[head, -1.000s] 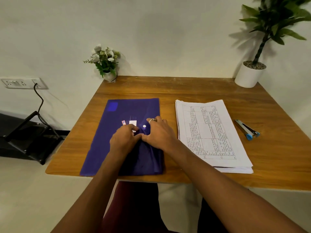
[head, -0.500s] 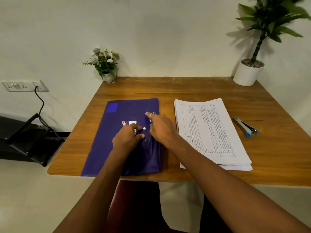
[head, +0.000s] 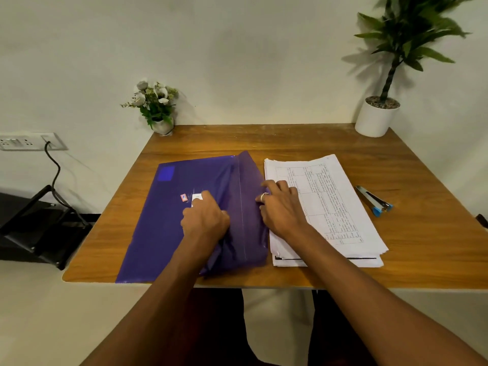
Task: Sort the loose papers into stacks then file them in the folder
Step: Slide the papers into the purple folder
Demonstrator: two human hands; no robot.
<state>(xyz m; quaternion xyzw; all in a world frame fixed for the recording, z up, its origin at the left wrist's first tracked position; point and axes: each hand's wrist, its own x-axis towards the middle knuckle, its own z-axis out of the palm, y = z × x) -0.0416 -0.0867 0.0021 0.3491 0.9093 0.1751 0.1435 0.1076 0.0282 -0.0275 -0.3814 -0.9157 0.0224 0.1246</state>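
left fingers (head: 207, 204): curled, knuckles up, pressing on the folder (head: 163, 228); whether they pinch anything is hidden
right fingers (head: 274, 186): curled round the edge of the flap (head: 248, 175), lifted off the folder
folder: purple, flat under both sets of fingers
papers (head: 332, 207): stacked just right of the right fingers
stapler (head: 375, 200): further right, apart, on the surface (head: 422, 247)

thin purple plastic folder (head: 169, 228) – lies flat in front of me, two small stickers (head: 184, 197) on its front, crumpled near its bottom right | its right flap (head: 248, 186) – lifted up, my right hand (head: 280, 210) holds its edge | white paper stack (head: 330, 207) – printed grids on top, just beside the flap, sheet edges uneven
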